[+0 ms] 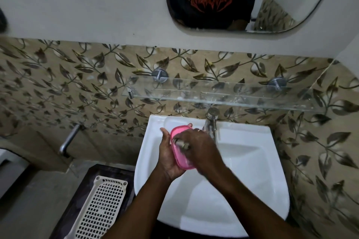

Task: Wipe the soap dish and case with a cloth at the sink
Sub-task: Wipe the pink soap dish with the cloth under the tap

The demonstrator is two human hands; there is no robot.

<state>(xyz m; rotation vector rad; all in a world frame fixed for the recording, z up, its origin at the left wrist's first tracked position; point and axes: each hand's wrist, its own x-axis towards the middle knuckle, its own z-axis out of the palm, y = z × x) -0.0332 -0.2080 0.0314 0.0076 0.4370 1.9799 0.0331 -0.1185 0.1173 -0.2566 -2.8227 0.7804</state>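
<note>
Grip, left hand [169, 156]: cupping pink soap dish [179, 148] from beneath.
Grip, right hand [196, 144]: pressing grey cloth [182, 144] into dish.
Position: over white sink [252, 161].

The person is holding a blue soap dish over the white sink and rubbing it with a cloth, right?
Not quite: the head view shows the soap dish is pink, not blue. The left hand holds it over the white sink while the right hand rubs it with a cloth.

Single head-worn wide-angle view, looking forward and steeply down from close above the white sink [252, 176]; both forearms enter from the lower edge, with the tiled wall [77, 83] and mirror [272, 6] straight ahead.
</note>
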